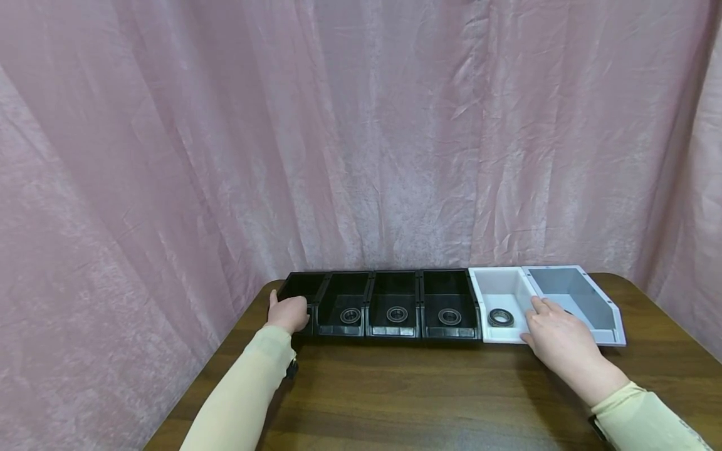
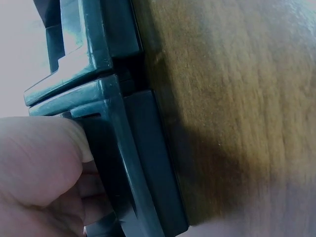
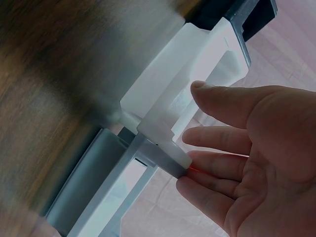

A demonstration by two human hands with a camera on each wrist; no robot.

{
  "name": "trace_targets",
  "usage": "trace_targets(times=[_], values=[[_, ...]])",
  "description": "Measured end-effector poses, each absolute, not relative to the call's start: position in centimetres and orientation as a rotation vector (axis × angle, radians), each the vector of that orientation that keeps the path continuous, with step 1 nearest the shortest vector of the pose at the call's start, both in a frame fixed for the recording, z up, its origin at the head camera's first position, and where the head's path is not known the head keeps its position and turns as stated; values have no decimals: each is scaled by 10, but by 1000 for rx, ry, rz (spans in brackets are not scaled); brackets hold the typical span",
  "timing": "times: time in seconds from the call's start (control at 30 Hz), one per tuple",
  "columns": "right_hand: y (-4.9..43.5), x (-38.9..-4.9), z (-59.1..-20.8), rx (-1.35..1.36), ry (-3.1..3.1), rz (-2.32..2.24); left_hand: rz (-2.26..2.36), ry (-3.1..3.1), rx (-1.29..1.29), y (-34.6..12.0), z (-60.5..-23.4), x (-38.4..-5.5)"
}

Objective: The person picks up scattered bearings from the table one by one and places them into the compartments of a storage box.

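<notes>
My left hand [image 1: 289, 313] reaches into the leftmost black bin [image 1: 307, 285], its fingertips hidden inside. In the left wrist view, its fingers bend behind the front lip [image 2: 113, 148]; I cannot tell whether they grip anything. At the right, my right hand [image 1: 564, 341] hovers over the divider between a white bin [image 1: 507, 285] and a grey bin [image 1: 564, 285]. Its fingers are loosely extended, with fingertips right at the rims in the right wrist view. A ball bearing [image 1: 492, 318] lies in the white bin. Another dark ring [image 1: 569, 312] peeks out behind the hand in the grey bin.
Three more black bins hold one ball bearing each: a left one [image 1: 358, 317], a middle one [image 1: 404, 316] and a right one [image 1: 457, 318]. All bins form one row along the back of the wooden table [image 1: 406, 388]. A pink curtain [image 1: 366, 138] hangs close behind.
</notes>
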State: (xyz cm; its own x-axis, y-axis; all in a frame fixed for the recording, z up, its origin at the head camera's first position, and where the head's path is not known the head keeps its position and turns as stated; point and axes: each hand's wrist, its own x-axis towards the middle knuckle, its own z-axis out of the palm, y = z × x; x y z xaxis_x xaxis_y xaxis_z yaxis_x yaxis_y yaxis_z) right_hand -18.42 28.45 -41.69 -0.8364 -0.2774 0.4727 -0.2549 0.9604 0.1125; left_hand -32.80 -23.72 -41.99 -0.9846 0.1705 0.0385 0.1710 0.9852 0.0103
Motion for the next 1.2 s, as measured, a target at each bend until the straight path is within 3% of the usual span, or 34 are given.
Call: trace_targets(times=[0.3, 0.63, 1.07, 1.2], values=[[285, -184, -417, 386, -2612, -52, -34, -3134, -285, -255, -451, -369], [285, -185, -419, 398, -2593, -55, 47, -3194, -257, -259, -458, -384], [284, -186, -416, 393, -2587, -55, -15, -3179, -310, -261, -451, -380], [285, -184, -415, 393, -2597, -45, -31, -3138, -328, -252, -437, -362]])
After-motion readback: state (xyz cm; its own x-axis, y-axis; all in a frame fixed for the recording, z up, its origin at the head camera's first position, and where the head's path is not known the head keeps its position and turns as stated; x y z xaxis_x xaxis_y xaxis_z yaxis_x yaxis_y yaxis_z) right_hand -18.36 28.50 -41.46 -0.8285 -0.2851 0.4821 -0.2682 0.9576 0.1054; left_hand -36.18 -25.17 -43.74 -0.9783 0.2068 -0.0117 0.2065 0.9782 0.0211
